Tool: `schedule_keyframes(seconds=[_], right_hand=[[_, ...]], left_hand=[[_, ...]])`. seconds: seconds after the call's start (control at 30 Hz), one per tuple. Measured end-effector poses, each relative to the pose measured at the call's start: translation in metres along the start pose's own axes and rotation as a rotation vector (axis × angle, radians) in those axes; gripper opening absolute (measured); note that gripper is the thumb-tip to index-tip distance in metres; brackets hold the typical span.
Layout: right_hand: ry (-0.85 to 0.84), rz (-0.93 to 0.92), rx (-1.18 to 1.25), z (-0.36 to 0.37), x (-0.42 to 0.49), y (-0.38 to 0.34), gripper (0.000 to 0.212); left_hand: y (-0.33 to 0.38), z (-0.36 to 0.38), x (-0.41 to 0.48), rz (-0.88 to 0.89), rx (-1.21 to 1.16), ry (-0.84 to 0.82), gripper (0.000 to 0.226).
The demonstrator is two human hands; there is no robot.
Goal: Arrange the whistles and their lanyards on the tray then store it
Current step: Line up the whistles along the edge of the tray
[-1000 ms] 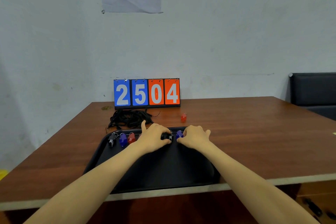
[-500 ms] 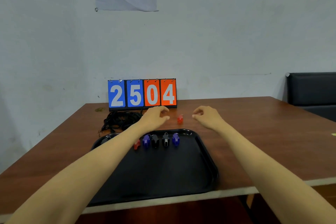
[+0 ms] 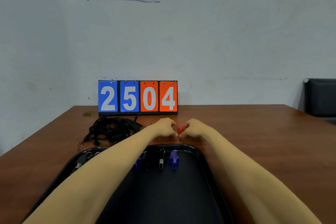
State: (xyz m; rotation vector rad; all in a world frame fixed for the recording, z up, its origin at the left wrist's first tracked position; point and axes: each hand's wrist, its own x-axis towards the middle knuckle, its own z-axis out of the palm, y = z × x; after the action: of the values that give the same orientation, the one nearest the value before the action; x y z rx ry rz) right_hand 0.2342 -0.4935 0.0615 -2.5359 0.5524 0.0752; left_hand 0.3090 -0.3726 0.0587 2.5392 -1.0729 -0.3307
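Just beyond the far rim of the tray [image 3: 203, 152], on the bench [image 3: 254, 132], the red whistle [image 3: 180, 129] sits between both hands, its long axis seemingly pointing back toward the tray. The right hand [image 3: 195, 128] has its fingers curled against it, apparently pinching. The left hand [image 3: 163, 127] curls in opposite, though I cannot tell whether it grips. Neither is nearer. The lanyards [image 3: 112, 130] lie beyond the tray's far left corner.

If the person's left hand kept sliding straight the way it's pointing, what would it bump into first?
The red whistle, lying on the table just beyond the tray. The left hand points at it from close beside. Whether it already touches the whistle is unclear.
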Motion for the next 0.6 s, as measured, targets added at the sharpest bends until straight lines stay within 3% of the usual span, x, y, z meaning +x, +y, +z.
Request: schedule_keyframes(seconds=[0.33,0.47,0.6], right_hand=[[0.071,-0.077,0.102,0.006,0.003,0.015,0.037],[0.15,-0.112,0.132,0.009,-0.008,0.018,0.034],[0.269,-0.179,0.218,0.005,-0.03,0.016,0.03]], left_hand=[[-0.001,0.008,0.009,0.0,-0.017,0.036,0.029],[0.003,0.012,0.002,0.014,-0.032,0.051,0.027],[0.011,0.008,-0.013,0.017,-0.15,0.172,0.031]])
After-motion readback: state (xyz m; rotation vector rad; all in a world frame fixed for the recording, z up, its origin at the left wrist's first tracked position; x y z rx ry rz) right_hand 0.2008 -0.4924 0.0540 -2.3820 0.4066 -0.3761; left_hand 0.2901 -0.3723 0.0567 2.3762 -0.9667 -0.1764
